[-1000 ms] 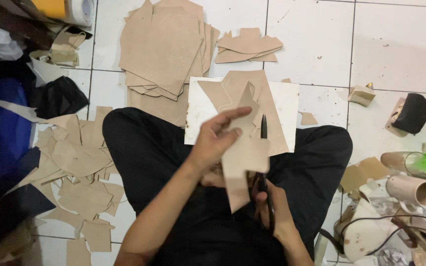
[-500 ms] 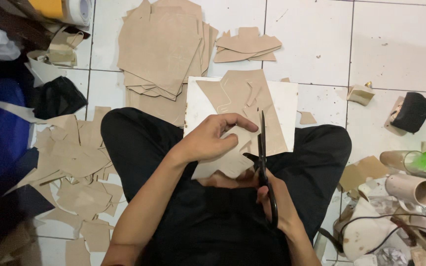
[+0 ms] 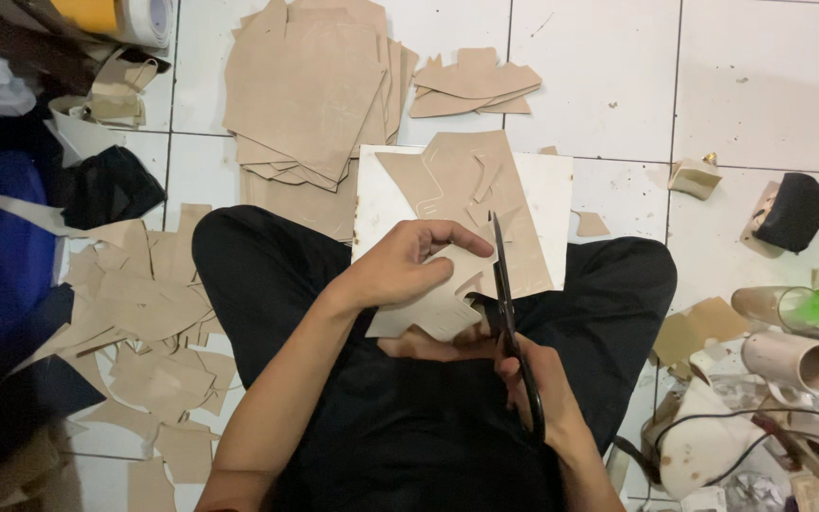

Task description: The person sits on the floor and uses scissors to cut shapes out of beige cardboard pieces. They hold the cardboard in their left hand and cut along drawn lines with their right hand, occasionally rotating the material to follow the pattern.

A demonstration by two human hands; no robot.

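Tan cutout (image 3: 428, 308) now lowered onto lap, pinched by left hand (image 3: 400, 265); scissors (image 3: 509, 322) clasped in right hand (image 3: 533, 374), blades shut just right of pinch, cut finished.

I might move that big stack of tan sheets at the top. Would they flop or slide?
The tan sheets look thin but lie flat, so probably semi-stiff, bending somewhat. They are fanned unevenly, so likely to slide apart on the tile floor.

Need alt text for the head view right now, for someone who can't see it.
A seated person's left hand holds a flat tan cut-out sheet while the right hand works long black scissors beside it, above a white square board. Tan offcuts lie on the white tiled floor.
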